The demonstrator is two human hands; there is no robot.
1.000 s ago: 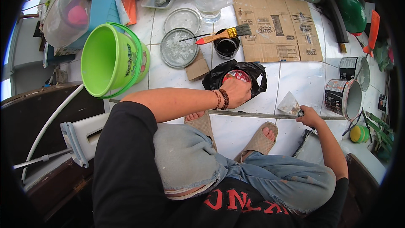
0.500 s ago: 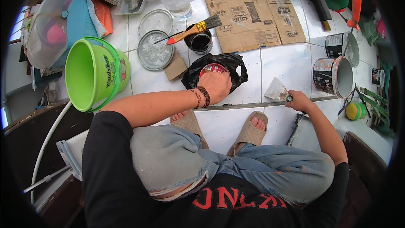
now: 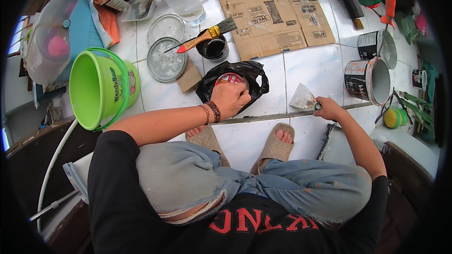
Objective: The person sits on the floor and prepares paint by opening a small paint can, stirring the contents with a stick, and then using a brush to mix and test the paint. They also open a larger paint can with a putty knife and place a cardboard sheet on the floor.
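Observation:
My left hand (image 3: 230, 99) is closed over the near rim of a small round red can (image 3: 229, 78), its fingertips hidden. A black plastic bag (image 3: 253, 71) lies crumpled around that can. In my right hand (image 3: 329, 109) is a putty knife (image 3: 301, 97), its wide, stained blade pointing left above the tiles. Just beyond the bag stands a black pot of dark paint (image 3: 213, 48). A paintbrush (image 3: 205, 35) with an orange and red handle and a thin dark stick lie across its top.
Two round lids (image 3: 166, 59) and a cardboard scrap (image 3: 189, 77) lie left of the pot. A flattened cardboard box (image 3: 263, 19) lies beyond. The lime green bucket (image 3: 87, 89) stands left, paint tubs (image 3: 362, 81) right. A low floor ledge (image 3: 263, 117) runs before my sandals.
The whole view has shifted slightly, so most things sit a little further left. My left hand stays at the red can, and my right hand still holds the putty knife.

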